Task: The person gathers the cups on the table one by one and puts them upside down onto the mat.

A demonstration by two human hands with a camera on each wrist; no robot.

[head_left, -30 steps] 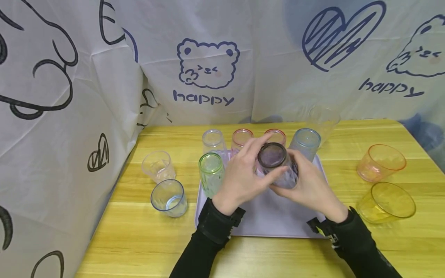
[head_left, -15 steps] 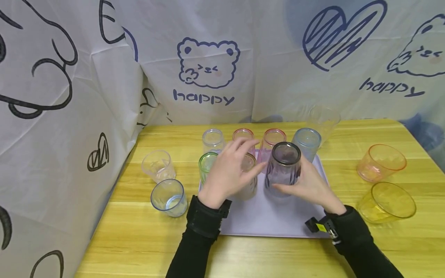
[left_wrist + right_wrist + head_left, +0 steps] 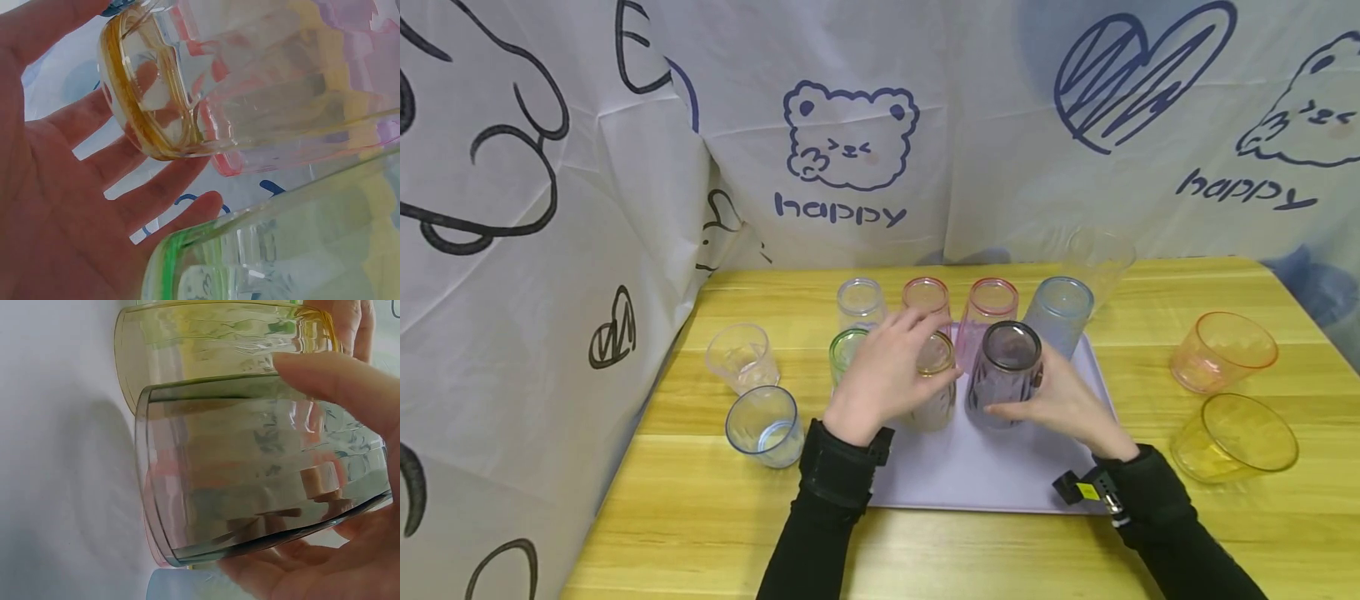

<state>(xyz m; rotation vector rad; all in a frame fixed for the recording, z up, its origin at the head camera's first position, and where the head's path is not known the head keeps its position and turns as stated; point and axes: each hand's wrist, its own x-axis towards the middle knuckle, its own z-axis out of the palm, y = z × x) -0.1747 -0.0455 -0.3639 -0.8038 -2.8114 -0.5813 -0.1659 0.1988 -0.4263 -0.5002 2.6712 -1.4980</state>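
My right hand [image 3: 1067, 404] grips a smoky dark drinking glass [image 3: 1003, 383], turned upside down over the lilac tray [image 3: 985, 475]. In the right wrist view, thumb and fingers lie on opposite sides of this dark glass [image 3: 250, 469]; whether its rim touches the tray I cannot tell. My left hand [image 3: 883, 367] is spread loosely beside an upturned amber-rimmed glass [image 3: 937, 396] standing on the tray. The left wrist view has its fingers [image 3: 156, 194] behind the amber glass [image 3: 250, 94], without a clear grip. A green glass [image 3: 844, 354], partly hidden, stands left of it.
Behind stand upturned lilac [image 3: 860, 304], red [image 3: 925, 293], pink [image 3: 981, 325] and blue [image 3: 1062, 317] glasses. Clear [image 3: 742, 358] and blue-rimmed [image 3: 767, 429] glasses stand upright at left, orange [image 3: 1221, 354] and yellow [image 3: 1232, 437] at right. A transparent vessel [image 3: 1101, 262] is at the back.
Both hands were on the dark glass; the left let go and moved left to the amber glass. The right hand moved the dark glass slightly right, then lowered it toward the tray.
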